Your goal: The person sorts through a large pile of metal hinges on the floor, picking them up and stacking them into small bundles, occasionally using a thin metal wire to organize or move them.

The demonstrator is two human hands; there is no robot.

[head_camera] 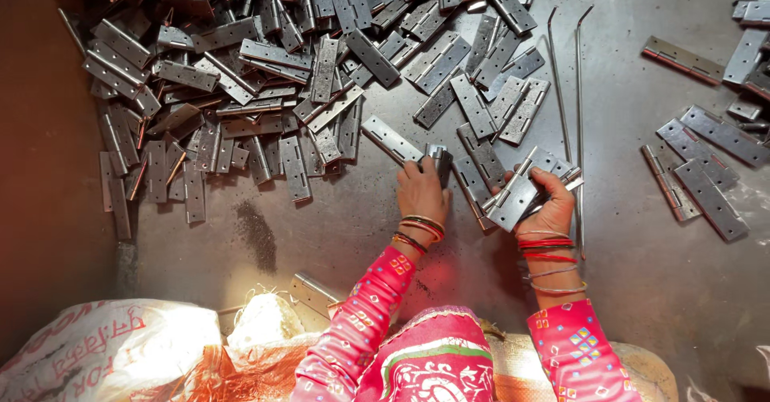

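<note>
Sorting step, by the look of it. Left hand (423, 195) pinches a small folded grey steel hinge (439, 160) at the edge of the big heap of flat steel hinges (241, 81). Right hand (548, 203) clasps a fanned stack of hinges (521, 189) — next move calls for a clean transfer onto that stack.

A big heap of flat grey metal hinges (265, 73) sprawls across the upper left of the dull metal floor (642, 290), many overlapping at all angles. A smaller scatter of hinges (706, 153) lies well apart at the right edge. Two thin metal rods (565, 89) run side by side (each bent at its top end). A dark smear of filings (257, 233) sits below the heap, and a white printed sack (96, 354) fills the lower left corner.
</note>
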